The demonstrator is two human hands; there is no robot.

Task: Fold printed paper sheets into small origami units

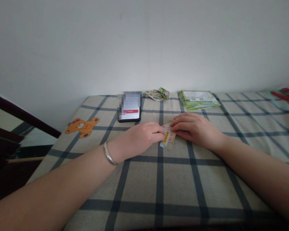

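Covering the table, a grey cotton cloth with dark blue checks [139,186] carries everything. The left hand [137,138] and right hand [197,128] meet at centre. At one o'clock lies a stack of green printed leaflets [198,99]; at eleven, a black smartphone [130,107], screen lit; at twelve, a crumpled green leaflet [157,94]. Smallest, a yellow-and-orange folded paper slip [168,139] lies on the cloth, clamped under both hands' fingertips. Judgement: a fold is being creased; a clean crease calls for aligned edges and firm pressure.

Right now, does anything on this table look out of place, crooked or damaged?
Only one thing: a green leaflet, crumpled or folded up, lies loose by the wall between the phone and the neat leaflet stack. Nothing looks spilled or broken.
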